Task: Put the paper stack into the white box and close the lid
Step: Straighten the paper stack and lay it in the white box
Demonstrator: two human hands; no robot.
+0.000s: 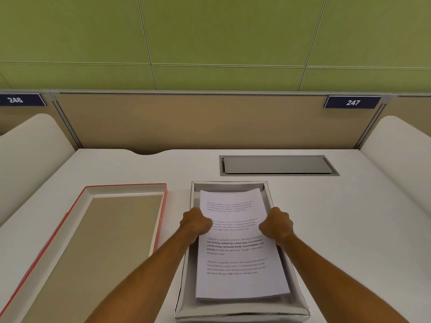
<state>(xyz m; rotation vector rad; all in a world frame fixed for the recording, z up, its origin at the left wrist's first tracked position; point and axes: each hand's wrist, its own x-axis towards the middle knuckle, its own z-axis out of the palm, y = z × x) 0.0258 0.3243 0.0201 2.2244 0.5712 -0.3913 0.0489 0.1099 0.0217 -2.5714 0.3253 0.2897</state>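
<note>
— Where is the paper stack [238, 248] seen?

— It is seen in the lower centre of the frame, inside the walls of the white box [300, 308], with printed text on the top sheet. It cannot be told whether the stack is fully laid on the box floor; its far end is raised slightly above the far wall's shadow.

— How is it held?

— Its left edge is gripped by the left hand [196, 223] and its right edge by the right hand [277, 223], about midway along the sheet. The fingers of both hands are curled closed around the paper's edges, knuckles turned up. Both forearms are stretched in from the bottom of the frame, one on each side of the box.

— And the lid [98, 241]?

— It is laid open side up at the left of the frame, just beside the box and apart from it. A red outer edge and a tan inner face are shown. The box is therefore left uncovered.

— What else is shown on the desk [349, 229]?

— A grey metal hatch [277, 165] is set into the white surface above the box, right of centre. A tan partition [186, 122] is stood behind the desk, with a number plate marked 247 [352, 102] at the upper right and one marked 246 [16, 100] at the upper left.
</note>
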